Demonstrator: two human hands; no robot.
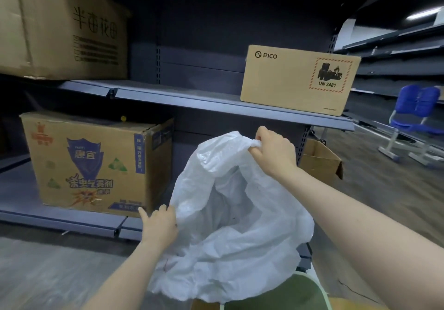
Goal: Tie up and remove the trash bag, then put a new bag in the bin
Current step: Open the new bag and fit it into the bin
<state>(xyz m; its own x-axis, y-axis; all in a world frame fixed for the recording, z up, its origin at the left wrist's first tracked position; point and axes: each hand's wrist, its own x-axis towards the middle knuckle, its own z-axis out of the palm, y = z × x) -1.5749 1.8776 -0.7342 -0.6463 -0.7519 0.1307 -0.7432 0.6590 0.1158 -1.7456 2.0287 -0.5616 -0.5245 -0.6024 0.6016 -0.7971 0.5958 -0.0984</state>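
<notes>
Bin itself is hidden low in the view, under the white trash bag [235, 225], so progress seems early: the bag is not yet tied. Left hand [159, 225] pinches its near rim; right hand [274, 151] grips the far rim higher. Mouth gapes toward the viewer, long axis about vertical.

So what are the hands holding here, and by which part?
Both hold the white trash bag by its rim: right hand grips a bunched top edge, left hand pinches the near-left edge.
</notes>
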